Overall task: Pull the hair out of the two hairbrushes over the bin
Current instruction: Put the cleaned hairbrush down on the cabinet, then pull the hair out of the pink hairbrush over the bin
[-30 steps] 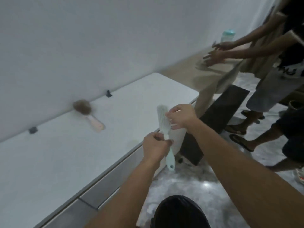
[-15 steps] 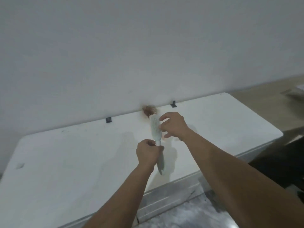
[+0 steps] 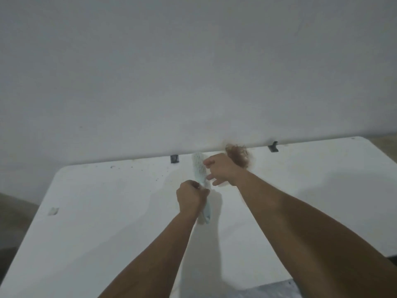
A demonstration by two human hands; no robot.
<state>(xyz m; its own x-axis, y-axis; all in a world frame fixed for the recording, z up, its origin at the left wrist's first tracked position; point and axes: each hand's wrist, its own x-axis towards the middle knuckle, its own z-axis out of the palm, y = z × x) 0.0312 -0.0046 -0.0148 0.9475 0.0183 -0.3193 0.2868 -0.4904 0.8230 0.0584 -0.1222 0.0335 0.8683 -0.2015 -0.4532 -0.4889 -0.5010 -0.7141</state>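
Note:
My left hand (image 3: 191,200) is shut on the handle of a pale mint hairbrush (image 3: 199,168), held upright over the white table (image 3: 107,211) with its bristles facing right. Beside the brush head, my right hand (image 3: 221,171) has its fingers spread and touches the bristles; whether it pinches hair I cannot tell. Behind that hand, a second brush lies against the wall, its head covered in a clump of brown hair (image 3: 238,155); its handle is hidden. No bin is in view.
A plain white wall (image 3: 193,72) rises right behind the table. Two small dark brackets (image 3: 174,158) (image 3: 273,146) sit along the table's back edge. Dark specks lie near the back left. The table's front edge shows at the lower right.
The view has swung left and up, from the floor, bin and other people to the table and wall. Both hands carried the mint brush over the table, near the hair-covered brush.

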